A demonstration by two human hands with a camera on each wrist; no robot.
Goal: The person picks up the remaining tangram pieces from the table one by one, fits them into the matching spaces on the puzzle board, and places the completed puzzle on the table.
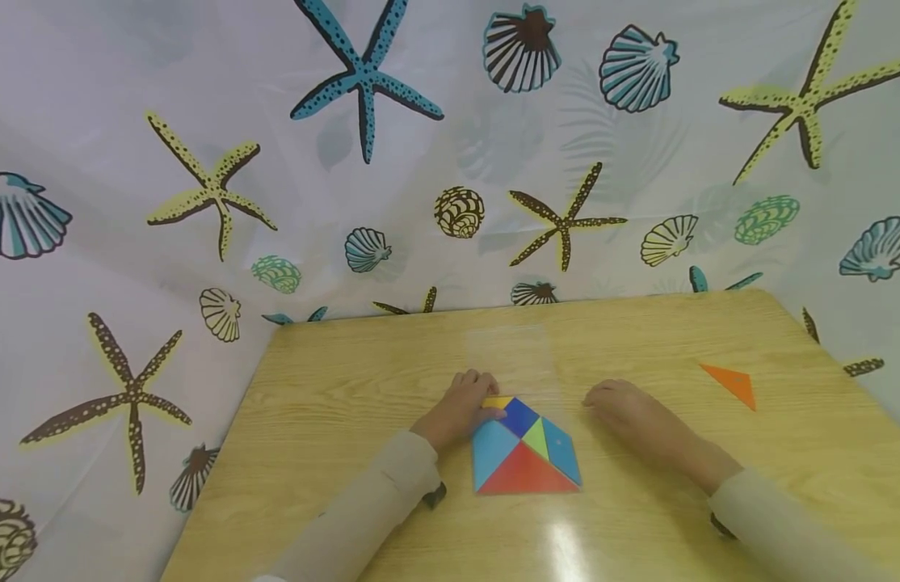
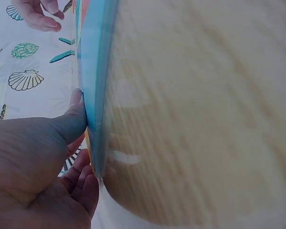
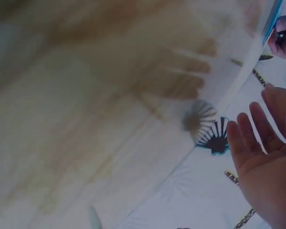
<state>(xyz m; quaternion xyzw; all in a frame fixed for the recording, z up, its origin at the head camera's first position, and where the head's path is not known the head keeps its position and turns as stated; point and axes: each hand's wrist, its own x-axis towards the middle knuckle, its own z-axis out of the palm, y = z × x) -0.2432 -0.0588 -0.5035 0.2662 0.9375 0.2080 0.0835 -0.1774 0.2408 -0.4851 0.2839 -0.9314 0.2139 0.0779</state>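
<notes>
Tangram pieces lie together in a shallow tray [image 1: 528, 492] on the table: a large red triangle [image 1: 528, 473], a light blue piece [image 1: 491, 453], a dark blue square [image 1: 520, 418], a small green triangle [image 1: 537, 439], a blue parallelogram [image 1: 561, 449] and a partly covered yellow piece [image 1: 498, 402]. My left hand [image 1: 464, 411] grips the tray's far left corner, thumb over the pieces and fingers around the edge, as the left wrist view shows. To the right of the tray, my right hand [image 1: 635, 418] hovers apart from it; its loosely bent fingers [image 3: 243, 131] hold nothing.
An orange triangle [image 1: 736, 383] lies alone on the wooden table [image 1: 348, 388], beyond my right hand. What seems a clear plastic sheet [image 1: 510, 352] lies behind the tray. A white cloth [image 1: 421, 153] printed with shells and starfish hangs around the table's back and sides.
</notes>
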